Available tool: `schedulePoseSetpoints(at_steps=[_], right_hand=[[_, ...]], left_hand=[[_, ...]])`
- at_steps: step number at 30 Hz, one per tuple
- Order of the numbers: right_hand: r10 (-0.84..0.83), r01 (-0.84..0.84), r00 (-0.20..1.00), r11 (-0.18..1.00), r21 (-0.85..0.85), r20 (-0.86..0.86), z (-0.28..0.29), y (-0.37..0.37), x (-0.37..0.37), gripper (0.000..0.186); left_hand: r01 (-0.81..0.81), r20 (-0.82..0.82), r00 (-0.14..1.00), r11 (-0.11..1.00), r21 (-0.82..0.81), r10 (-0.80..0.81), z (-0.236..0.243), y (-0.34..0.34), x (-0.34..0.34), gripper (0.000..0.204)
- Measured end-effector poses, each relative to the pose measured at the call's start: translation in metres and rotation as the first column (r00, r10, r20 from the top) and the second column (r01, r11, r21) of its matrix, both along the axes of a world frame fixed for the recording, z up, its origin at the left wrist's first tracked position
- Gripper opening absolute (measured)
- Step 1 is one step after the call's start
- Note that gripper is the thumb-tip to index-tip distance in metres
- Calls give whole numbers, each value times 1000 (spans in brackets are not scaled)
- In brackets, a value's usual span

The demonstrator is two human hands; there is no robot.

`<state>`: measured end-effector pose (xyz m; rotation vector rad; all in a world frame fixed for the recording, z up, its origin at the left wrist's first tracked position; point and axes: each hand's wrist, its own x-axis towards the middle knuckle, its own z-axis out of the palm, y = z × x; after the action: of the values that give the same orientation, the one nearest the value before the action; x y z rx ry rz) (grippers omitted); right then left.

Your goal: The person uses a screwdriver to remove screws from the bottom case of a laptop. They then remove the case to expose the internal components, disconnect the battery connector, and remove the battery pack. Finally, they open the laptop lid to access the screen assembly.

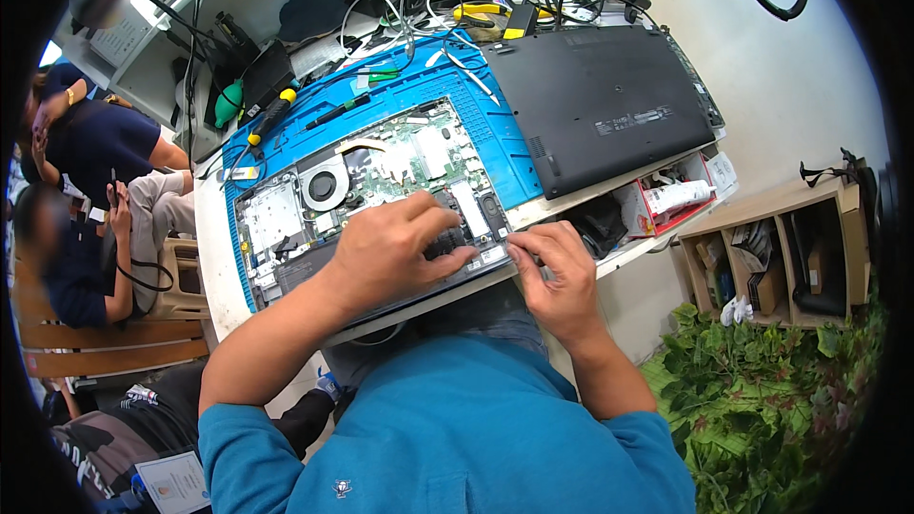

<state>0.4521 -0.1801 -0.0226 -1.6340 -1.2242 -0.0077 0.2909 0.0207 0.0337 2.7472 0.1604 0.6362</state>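
An opened laptop [276, 209] with exposed green circuit board, round fan [324, 186] and dark battery lies on a blue mat [519, 188]. My left hand [390, 243] rests over its lower middle, fingers bent, thumb and forefinger apart near a white strip-shaped part [468, 205]. My right hand [557, 281] pinches at the laptop's lower right corner; what is between those fingertips is too small to make out. A dark grey bottom cover [609, 105] lies right of the laptop. A black pen-like tool [331, 112] lies above it.
Cables, yellow-handled pliers [476, 14] and screwdrivers [271, 119] crowd the desk's back. A red-white box [666, 190] sits below the cover, near a wooden shelf [776, 238] at right. Several seated people [100, 133] are at left, one person's leg [305, 414] beside me.
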Motion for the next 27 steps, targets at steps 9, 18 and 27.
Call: schedulePoseSetpoints(at_steps=[9, 18, 27], right_hand=[[31, -31, 1000, 999, -19, 3, 2, 18, 1, 16], [59, -61, 997, 997, -45, -57, 5, 22, 3, 14], [51, -56, 988, 998, -32, -143, -6, 22, 2, 13]], left_hand=[[22, 110, 994, 998, 55, -28, -25, -20, 5, 23], [-58, 154, 987, 995, 84, 44, -32, -32, 5, 21], [-270, 129, 941, 925, -269, 313, -27, -53, 7, 16]])
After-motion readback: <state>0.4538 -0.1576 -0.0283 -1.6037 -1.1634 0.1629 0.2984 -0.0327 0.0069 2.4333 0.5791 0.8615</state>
